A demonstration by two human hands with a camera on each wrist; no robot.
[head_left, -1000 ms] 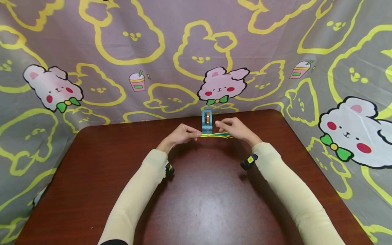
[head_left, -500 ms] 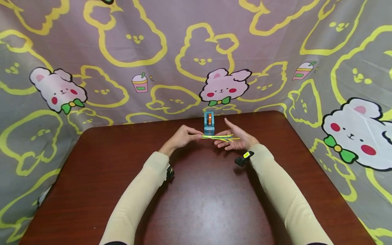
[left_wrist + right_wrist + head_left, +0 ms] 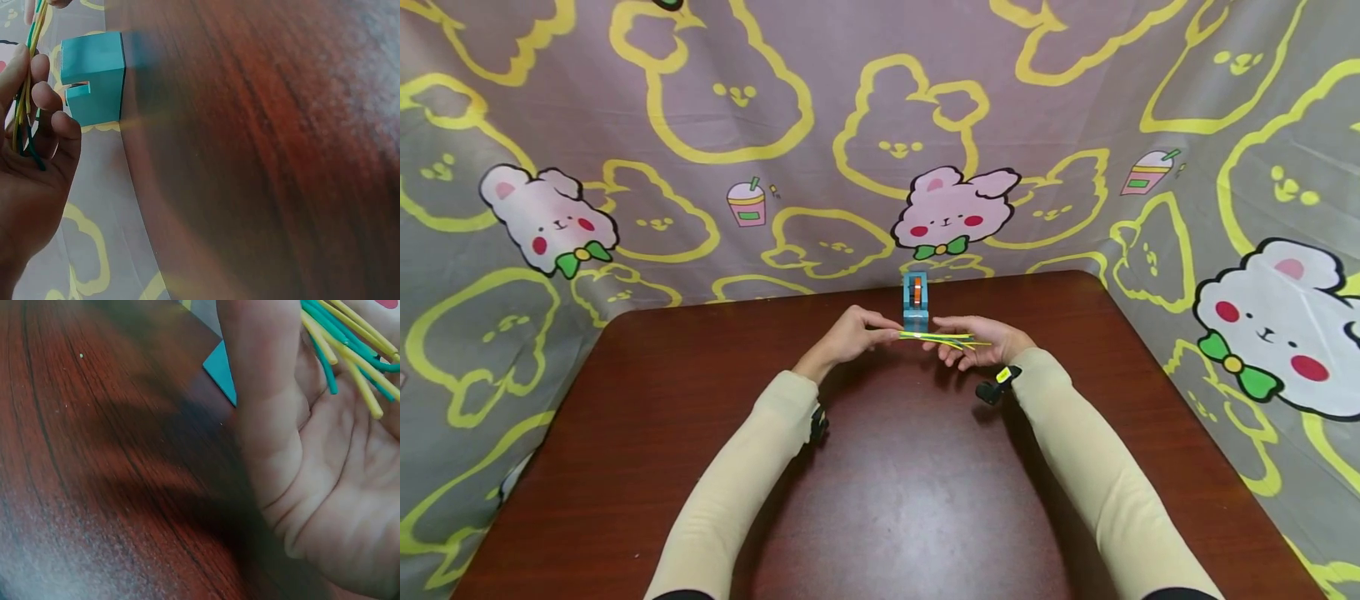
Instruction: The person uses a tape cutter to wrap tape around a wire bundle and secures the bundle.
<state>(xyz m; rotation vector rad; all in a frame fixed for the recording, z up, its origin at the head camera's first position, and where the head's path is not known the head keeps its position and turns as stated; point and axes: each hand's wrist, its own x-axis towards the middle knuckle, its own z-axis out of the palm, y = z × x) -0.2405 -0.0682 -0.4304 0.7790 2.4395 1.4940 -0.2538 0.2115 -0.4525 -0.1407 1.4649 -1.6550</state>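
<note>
Patterned cloth (image 3: pixel 820 167) borders the table (image 3: pixel 880 467) beneath the strands (image 3: pixel 345 349)

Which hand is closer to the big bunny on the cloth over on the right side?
The right hand: it's at the strands' end toward that bunny. The left hand is farther away, pinching the strands nearer their other end.

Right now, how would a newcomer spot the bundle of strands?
Far across the brown table stands a blue tape dispenser. Just nearer, the left hand pinches the bundle. Its thin, yellow-and-green look sets it apart from the blocky dispenser.
</note>
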